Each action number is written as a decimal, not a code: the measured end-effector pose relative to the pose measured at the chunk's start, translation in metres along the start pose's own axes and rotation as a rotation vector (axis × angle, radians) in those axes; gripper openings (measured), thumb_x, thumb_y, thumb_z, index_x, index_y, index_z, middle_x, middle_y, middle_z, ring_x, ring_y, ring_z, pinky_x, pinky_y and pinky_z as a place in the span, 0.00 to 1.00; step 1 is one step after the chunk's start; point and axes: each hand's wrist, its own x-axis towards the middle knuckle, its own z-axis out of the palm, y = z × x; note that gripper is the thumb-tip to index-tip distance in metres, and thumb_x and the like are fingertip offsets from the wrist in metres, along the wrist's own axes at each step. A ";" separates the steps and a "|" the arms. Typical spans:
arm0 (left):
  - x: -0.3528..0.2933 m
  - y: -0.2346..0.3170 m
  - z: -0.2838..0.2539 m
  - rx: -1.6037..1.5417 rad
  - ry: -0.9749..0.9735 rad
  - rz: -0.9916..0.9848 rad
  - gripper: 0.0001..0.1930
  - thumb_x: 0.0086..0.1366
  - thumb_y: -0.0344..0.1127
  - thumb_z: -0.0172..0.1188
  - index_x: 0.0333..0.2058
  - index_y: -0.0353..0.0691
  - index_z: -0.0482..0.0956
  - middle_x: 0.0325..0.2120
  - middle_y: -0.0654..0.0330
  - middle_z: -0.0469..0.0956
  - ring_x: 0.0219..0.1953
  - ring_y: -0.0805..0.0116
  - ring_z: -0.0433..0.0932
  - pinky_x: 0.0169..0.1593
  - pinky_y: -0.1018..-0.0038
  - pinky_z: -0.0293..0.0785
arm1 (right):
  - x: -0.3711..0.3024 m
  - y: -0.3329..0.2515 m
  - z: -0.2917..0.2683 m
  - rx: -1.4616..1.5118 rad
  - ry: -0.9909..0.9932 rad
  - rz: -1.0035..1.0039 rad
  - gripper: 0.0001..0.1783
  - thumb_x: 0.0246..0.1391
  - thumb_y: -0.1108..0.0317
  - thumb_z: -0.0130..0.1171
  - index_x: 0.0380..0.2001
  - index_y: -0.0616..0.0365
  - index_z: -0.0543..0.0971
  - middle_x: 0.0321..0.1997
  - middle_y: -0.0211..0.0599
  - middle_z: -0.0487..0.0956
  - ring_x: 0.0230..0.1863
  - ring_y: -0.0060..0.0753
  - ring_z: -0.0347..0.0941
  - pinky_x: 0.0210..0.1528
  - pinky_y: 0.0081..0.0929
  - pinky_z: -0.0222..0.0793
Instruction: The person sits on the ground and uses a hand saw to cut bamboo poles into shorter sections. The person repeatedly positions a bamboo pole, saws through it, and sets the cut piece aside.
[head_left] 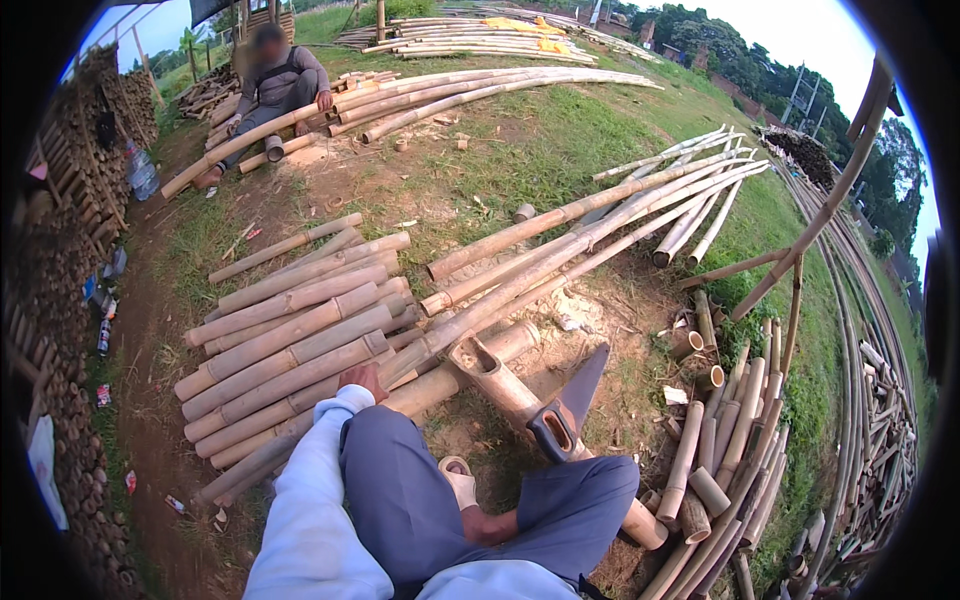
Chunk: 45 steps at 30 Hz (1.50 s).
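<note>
My left hand (366, 379), at the end of a light blue sleeve, is closed around the near end of a long bamboo pole (560, 255); its fingers show only in part. That pole slopes away to the far right, crossing a thick bamboo log (425, 390) on the ground. A handsaw (583, 385) with a dark blade and a black and orange handle rests against a thick notched bamboo piece (510, 392) in front of my knees. My right hand is out of sight.
Cut bamboo lengths (290, 345) lie piled at left. Shorter offcuts (690, 460) and a leaning post (820, 215) stand right. Farther off, a seated person (280, 80) rests a hand on long poles (440, 95). Stacked bamboo (60, 230) lines the left side.
</note>
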 end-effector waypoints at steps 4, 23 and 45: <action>0.001 -0.006 0.006 -0.032 -0.059 -0.036 0.27 0.51 0.44 0.72 0.49 0.43 0.78 0.44 0.46 0.83 0.48 0.48 0.82 0.53 0.56 0.77 | -0.008 0.015 0.021 -0.037 -0.065 0.020 0.13 0.55 0.62 0.53 0.35 0.55 0.84 0.35 0.50 0.84 0.41 0.57 0.81 0.49 0.47 0.77; -0.050 -0.065 -0.017 0.023 -0.097 -0.109 0.41 0.45 0.54 0.74 0.58 0.43 0.75 0.45 0.44 0.82 0.49 0.43 0.80 0.55 0.55 0.75 | 0.081 -0.218 -0.171 0.202 0.684 -0.654 0.18 0.53 0.64 0.66 0.46 0.53 0.76 0.38 0.41 0.79 0.44 0.48 0.78 0.47 0.41 0.73; -0.083 -0.108 -0.008 0.025 -0.121 -0.186 0.23 0.53 0.42 0.70 0.46 0.41 0.78 0.37 0.48 0.84 0.43 0.46 0.82 0.49 0.55 0.78 | 0.061 -0.249 -0.181 1.156 0.898 -0.549 0.10 0.58 0.71 0.61 0.43 0.59 0.77 0.25 0.29 0.73 0.20 0.23 0.65 0.24 0.25 0.64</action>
